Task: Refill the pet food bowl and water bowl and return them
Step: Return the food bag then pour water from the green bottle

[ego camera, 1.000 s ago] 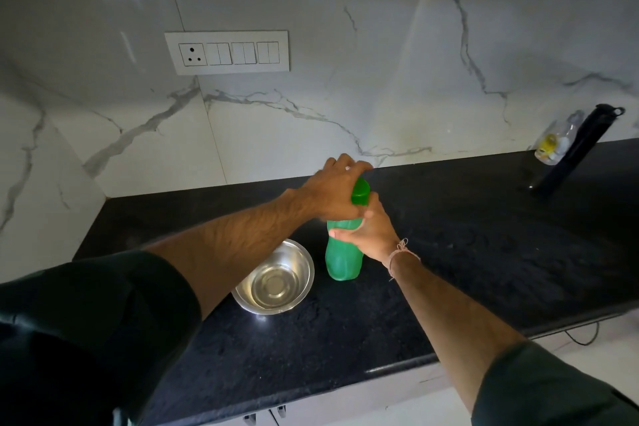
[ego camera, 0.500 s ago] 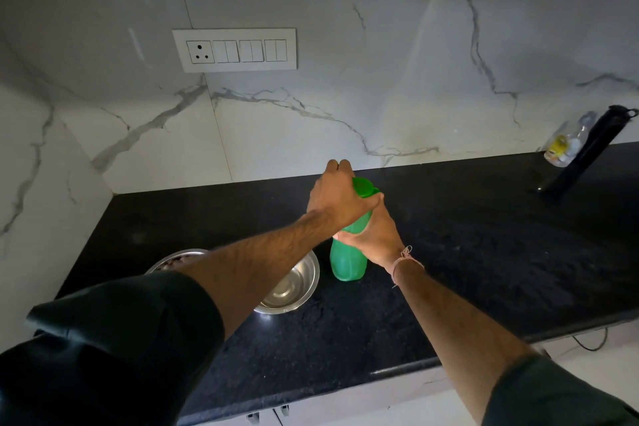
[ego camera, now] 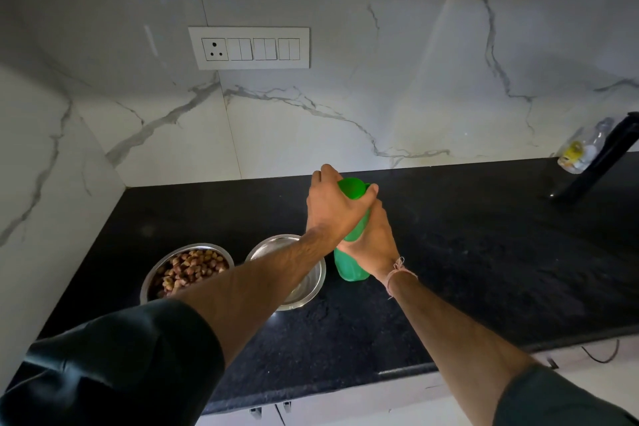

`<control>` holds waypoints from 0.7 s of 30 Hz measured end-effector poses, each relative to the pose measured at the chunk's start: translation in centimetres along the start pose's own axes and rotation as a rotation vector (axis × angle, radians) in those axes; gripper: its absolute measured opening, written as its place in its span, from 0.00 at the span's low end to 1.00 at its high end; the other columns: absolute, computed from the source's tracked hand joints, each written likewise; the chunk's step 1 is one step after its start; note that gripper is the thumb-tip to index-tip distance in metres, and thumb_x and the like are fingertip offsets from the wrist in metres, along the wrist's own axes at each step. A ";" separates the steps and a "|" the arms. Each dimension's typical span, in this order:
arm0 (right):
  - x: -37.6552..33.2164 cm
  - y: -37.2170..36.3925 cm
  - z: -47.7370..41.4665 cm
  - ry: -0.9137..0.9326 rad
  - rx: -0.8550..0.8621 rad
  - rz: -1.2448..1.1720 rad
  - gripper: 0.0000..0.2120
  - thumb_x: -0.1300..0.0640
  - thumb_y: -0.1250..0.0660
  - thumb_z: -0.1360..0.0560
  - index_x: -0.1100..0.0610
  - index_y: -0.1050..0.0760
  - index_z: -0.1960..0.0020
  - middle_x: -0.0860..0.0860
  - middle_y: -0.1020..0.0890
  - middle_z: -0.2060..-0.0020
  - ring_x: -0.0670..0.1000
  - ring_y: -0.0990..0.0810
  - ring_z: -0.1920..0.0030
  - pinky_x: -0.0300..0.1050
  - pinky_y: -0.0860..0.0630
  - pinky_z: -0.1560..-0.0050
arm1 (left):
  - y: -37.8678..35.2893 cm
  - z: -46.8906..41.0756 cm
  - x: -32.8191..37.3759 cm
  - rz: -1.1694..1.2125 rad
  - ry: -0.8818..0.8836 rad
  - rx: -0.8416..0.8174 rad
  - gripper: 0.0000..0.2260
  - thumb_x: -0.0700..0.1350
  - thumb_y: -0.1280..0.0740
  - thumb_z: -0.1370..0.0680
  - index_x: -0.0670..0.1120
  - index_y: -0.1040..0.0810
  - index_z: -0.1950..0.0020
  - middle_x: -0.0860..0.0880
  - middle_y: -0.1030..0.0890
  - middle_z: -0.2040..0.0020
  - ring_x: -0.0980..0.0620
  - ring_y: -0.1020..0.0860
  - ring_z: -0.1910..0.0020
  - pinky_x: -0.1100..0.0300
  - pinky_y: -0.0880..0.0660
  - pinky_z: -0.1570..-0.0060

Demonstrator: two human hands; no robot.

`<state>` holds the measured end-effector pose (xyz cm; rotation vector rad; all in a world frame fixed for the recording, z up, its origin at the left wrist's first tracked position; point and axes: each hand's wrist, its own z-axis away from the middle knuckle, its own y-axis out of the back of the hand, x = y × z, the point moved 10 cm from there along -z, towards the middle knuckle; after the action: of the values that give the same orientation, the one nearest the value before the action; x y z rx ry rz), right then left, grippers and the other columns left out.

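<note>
Twisting the cap of the green bottle (ego camera: 351, 270) further round than a second ago with the left hand (ego camera: 332, 207), gripping its body with the right hand (ego camera: 373, 242). Still upright on the counter (ego camera: 484, 252), just beside the water bowl (ego camera: 273, 239); probably near uncapped, pouring next.

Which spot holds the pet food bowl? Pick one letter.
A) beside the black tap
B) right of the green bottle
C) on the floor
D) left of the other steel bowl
D: the pet food bowl, full of kibble, sits left of the other steel bowl. The green bottle, gripped by the left hand and right hand, stands right of both.
</note>
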<state>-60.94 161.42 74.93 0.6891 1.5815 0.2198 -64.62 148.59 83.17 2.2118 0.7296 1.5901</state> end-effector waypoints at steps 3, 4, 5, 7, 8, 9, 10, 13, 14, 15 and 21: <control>-1.3 -0.2 0.4 0.057 -0.011 0.103 0.48 0.43 0.18 0.43 0.46 0.39 0.30 0.48 0.28 0.41 0.46 0.23 0.45 0.51 0.18 0.45 | 1.7 0.5 -0.6 0.043 0.001 0.062 0.25 0.66 0.26 0.33 0.50 0.32 0.51 0.53 0.27 0.55 0.60 0.28 0.61 0.69 0.35 0.65; -1.5 -0.3 0.5 0.068 -0.022 0.124 0.47 0.42 0.19 0.43 0.46 0.39 0.30 0.48 0.28 0.41 0.46 0.24 0.44 0.51 0.18 0.44 | 2.6 0.6 -0.9 0.092 0.026 0.100 0.25 0.65 0.26 0.32 0.50 0.33 0.51 0.53 0.27 0.56 0.59 0.27 0.61 0.67 0.34 0.64; -1.6 -0.3 0.6 0.072 -0.031 0.137 0.47 0.42 0.19 0.42 0.46 0.39 0.29 0.49 0.27 0.40 0.47 0.24 0.43 0.51 0.19 0.43 | 3.5 0.7 -1.2 0.159 0.068 0.144 0.24 0.65 0.27 0.32 0.50 0.33 0.52 0.52 0.26 0.57 0.58 0.26 0.61 0.66 0.33 0.65; -1.8 0.1 0.7 0.073 -0.042 0.158 0.47 0.42 0.19 0.41 0.45 0.39 0.29 0.50 0.26 0.39 0.48 0.25 0.42 0.52 0.21 0.40 | 4.9 0.7 -2.3 0.301 0.187 0.193 0.23 0.64 0.27 0.33 0.52 0.34 0.54 0.52 0.23 0.59 0.55 0.23 0.61 0.65 0.30 0.65; -1.9 0.3 0.9 0.079 -0.052 0.176 0.46 0.41 0.20 0.41 0.44 0.39 0.29 0.49 0.26 0.39 0.48 0.26 0.43 0.51 0.21 0.40 | 5.3 0.8 -3.1 0.369 0.255 0.194 0.22 0.63 0.27 0.34 0.53 0.34 0.54 0.51 0.21 0.59 0.54 0.20 0.61 0.65 0.28 0.66; -2.2 0.6 1.0 0.087 -0.065 0.199 0.46 0.40 0.20 0.42 0.43 0.39 0.29 0.50 0.26 0.40 0.49 0.25 0.43 0.51 0.22 0.41 | 5.5 1.1 -4.0 0.440 0.322 0.186 0.21 0.62 0.26 0.35 0.54 0.33 0.54 0.51 0.19 0.58 0.53 0.18 0.60 0.64 0.25 0.65; -2.5 0.8 1.0 0.095 -0.078 0.224 0.47 0.39 0.21 0.42 0.42 0.40 0.29 0.50 0.26 0.41 0.50 0.24 0.44 0.51 0.21 0.43 | 5.5 1.6 -4.9 0.510 0.387 0.174 0.20 0.60 0.25 0.35 0.54 0.31 0.52 0.50 0.17 0.57 0.51 0.16 0.58 0.61 0.21 0.61; -3.7 1.4 0.7 0.086 -0.125 0.294 0.48 0.37 0.21 0.44 0.40 0.40 0.30 0.50 0.26 0.44 0.52 0.23 0.48 0.49 0.23 0.49 | 4.2 4.7 -8.1 0.665 0.559 0.115 0.18 0.49 0.24 0.36 0.50 0.24 0.50 0.44 0.15 0.54 0.44 0.15 0.55 0.48 0.17 0.49; -4.1 1.4 0.6 0.084 -0.147 0.328 0.48 0.37 0.21 0.45 0.39 0.41 0.31 0.50 0.27 0.45 0.52 0.24 0.50 0.47 0.24 0.52 | 3.2 6.2 -9.1 0.746 0.619 0.081 0.16 0.44 0.24 0.35 0.48 0.23 0.50 0.40 0.15 0.53 0.42 0.15 0.56 0.46 0.17 0.48; -4.6 1.2 0.5 0.088 -0.175 0.368 0.48 0.37 0.21 0.45 0.38 0.41 0.31 0.49 0.28 0.46 0.52 0.24 0.52 0.46 0.25 0.53 | 2.1 7.7 -9.8 0.856 0.685 0.041 0.15 0.40 0.25 0.34 0.45 0.22 0.49 0.37 0.15 0.51 0.42 0.16 0.57 0.46 0.17 0.49; -6.2 -1.1 1.4 0.106 -0.363 0.636 0.48 0.42 0.20 0.43 0.38 0.42 0.30 0.53 0.28 0.47 0.61 0.20 0.47 0.56 0.19 0.49 | -1.1 13.1 -10.5 1.277 0.888 -0.091 0.17 0.33 0.31 0.27 0.42 0.17 0.40 0.41 0.13 0.47 0.40 0.16 0.44 0.42 0.21 0.39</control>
<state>-60.06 156.80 79.39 0.8824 1.3272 0.9997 -55.17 143.97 70.10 1.8060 -0.8586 3.1160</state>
